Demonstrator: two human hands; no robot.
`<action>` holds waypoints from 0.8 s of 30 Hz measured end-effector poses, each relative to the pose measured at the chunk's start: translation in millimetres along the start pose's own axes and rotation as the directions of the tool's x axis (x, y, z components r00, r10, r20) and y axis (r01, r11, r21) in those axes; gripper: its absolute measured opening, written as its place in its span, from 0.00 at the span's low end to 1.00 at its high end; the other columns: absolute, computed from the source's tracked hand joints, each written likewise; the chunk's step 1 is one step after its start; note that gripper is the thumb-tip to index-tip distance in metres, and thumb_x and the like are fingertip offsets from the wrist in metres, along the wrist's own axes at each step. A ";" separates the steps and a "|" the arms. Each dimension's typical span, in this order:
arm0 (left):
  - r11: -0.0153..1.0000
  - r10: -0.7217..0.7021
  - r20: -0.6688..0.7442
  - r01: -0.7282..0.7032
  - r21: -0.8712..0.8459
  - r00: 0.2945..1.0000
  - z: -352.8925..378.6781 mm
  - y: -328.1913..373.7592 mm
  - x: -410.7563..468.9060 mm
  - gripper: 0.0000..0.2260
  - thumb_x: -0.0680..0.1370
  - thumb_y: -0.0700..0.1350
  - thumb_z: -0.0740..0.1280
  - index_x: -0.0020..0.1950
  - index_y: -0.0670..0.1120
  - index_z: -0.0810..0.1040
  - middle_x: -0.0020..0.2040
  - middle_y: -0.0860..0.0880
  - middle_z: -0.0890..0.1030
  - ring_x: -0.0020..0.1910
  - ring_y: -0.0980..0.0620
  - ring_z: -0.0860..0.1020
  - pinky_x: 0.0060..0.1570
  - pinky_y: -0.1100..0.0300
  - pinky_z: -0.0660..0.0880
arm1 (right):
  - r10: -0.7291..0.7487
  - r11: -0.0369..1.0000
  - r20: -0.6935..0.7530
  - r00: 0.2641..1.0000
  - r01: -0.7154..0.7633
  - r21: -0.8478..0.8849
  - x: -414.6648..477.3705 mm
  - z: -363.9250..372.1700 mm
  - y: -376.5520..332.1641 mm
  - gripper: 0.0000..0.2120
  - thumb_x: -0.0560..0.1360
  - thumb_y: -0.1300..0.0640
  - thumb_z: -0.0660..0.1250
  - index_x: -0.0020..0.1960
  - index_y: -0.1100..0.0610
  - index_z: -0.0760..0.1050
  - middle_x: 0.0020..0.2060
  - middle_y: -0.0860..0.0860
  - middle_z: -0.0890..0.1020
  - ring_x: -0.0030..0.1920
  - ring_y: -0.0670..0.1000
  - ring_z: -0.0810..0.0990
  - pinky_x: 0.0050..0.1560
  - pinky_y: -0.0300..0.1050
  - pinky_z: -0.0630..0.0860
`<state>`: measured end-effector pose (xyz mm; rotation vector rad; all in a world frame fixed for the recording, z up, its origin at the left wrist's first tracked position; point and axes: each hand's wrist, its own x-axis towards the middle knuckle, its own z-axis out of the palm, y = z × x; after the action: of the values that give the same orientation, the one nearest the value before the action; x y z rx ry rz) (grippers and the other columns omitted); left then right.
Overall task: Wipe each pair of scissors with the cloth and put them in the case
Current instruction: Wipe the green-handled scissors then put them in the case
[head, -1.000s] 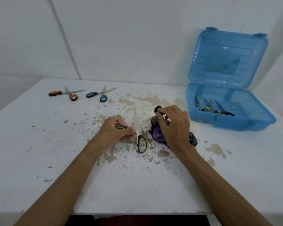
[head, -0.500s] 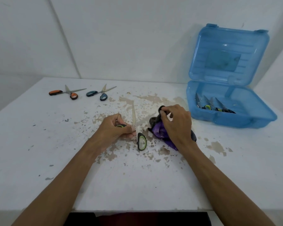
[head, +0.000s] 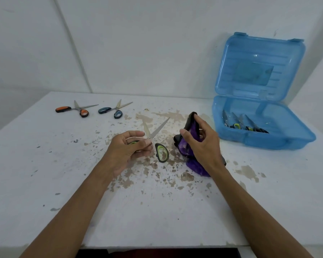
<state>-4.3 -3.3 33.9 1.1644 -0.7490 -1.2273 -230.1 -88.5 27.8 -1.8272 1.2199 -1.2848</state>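
1. Gripping the green scissors [head: 155, 132] in the left hand [head: 127, 148], fingers curled round one handle near the pivot. Blades spread in a V and pointing away. Cannot tell whether the free loop handle rests on the table [head: 63, 164].
2. Pinching the purple cloth [head: 194, 164] in the right hand [head: 203, 146], thumb and fingers closed on a raised fold. Rest of it bunched on the table just right of the scissors.
3. Judged as lining up for the wipe: cloth and blades near but apart.
4. Risk of nicking a finger when running the cloth along the blades, because of the open V and a thin fold over the fingertips.
5. Risk of snagging or slicing the cloth, because of the one-handle grip that leaves the other handle free to swing shut.
6. Risk of dropping the pair, given the same loose, off-centre hold.
7. Risk of skipping an inner blade face and casing it dirty.
8. Not yet cased: orange scissors [head: 76, 109] and blue scissors [head: 112, 110], lying far left, well apart from both hands.
9. Blue case [head: 268, 140] open at far right with cased scissors [head: 246, 125] crowding its left side. Risk of clashing blades when setting the next pair in.
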 end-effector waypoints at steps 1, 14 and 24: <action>1.000 0.002 -0.007 -0.002 -0.001 1.000 0.7 0.3 -0.2 0.18 0.67 0.38 0.76 0.56 0.37 0.80 0.44 0.38 0.86 0.40 0.46 0.86 0.46 0.54 0.85 | -0.022 1.000 -0.038 0.999 0.022 0.002 -0.6 -0.5 -1.4 0.30 0.75 0.48 0.74 0.74 0.52 0.70 0.65 0.46 0.78 0.62 0.44 0.77 0.61 0.34 0.75; 0.994 -0.077 -0.014 0.077 0.081 0.997 3.0 2.9 -0.9 0.07 0.73 0.31 0.74 0.48 0.37 0.81 0.42 0.39 0.84 0.37 0.43 0.86 0.36 0.55 0.84 | -0.520 0.810 -0.062 0.852 0.468 -0.352 -7.2 -8.7 -18.8 0.16 0.78 0.65 0.62 0.64 0.57 0.80 0.61 0.58 0.74 0.58 0.49 0.71 0.59 0.37 0.75; 0.971 -0.054 0.034 0.045 0.235 0.998 -2.6 4.5 -2.4 0.22 0.70 0.29 0.77 0.47 0.45 0.66 0.44 0.33 0.81 0.38 0.39 0.83 0.34 0.52 0.84 | -0.557 0.440 0.466 0.688 0.720 -0.537 -35.5 25.1 -8.4 0.26 0.72 0.64 0.74 0.68 0.53 0.75 0.64 0.54 0.74 0.60 0.57 0.73 0.54 0.53 0.73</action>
<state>-1.1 -0.6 37.8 1.3614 -0.9184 -1.2301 -207.8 -53.7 11.9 -3.1520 0.9350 -0.9405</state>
